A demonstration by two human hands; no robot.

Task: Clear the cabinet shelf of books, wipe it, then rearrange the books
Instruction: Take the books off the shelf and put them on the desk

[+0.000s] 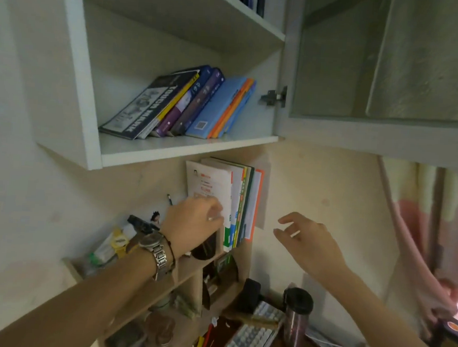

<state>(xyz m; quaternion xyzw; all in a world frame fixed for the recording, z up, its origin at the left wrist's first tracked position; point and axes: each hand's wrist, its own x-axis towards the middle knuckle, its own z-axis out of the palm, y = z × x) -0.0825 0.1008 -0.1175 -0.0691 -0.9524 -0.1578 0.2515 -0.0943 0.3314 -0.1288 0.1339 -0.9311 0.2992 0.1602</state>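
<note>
Books are the story here, and they sit in two groups. Nearest, the left hand (194, 219), steel watch on its wrist, presses curled fingers against the white-covered front volume of an upright row of thin paperbacks (226, 200) with white, green and orange edges, standing on top of a pale wooden desk organiser (188, 273). Whether that grip pinches the cover or just steadies it, I can't tell. The right hand (307, 235) hovers to the right of that row, fingers spread and loose, holding nothing.

Up beyond the organiser, the white laminate cabinet shelf (170, 147) carries the leaning row of glossy books (184, 105): a black-and-white one at the left end, then yellow, purple, navy, light blue and orange.

Here's the relation that matters: the leaning row lies above both hands and further back, long axes tilted with the tops tipped right towards the hinge side, where the grey frosted-glass door (392, 71) stands open. The left hand sits nearly beneath them; the right is off to the side but free, so I'd judge it the likelier to reach up. Smooth covers, thin spines: they may slide together.
</note>
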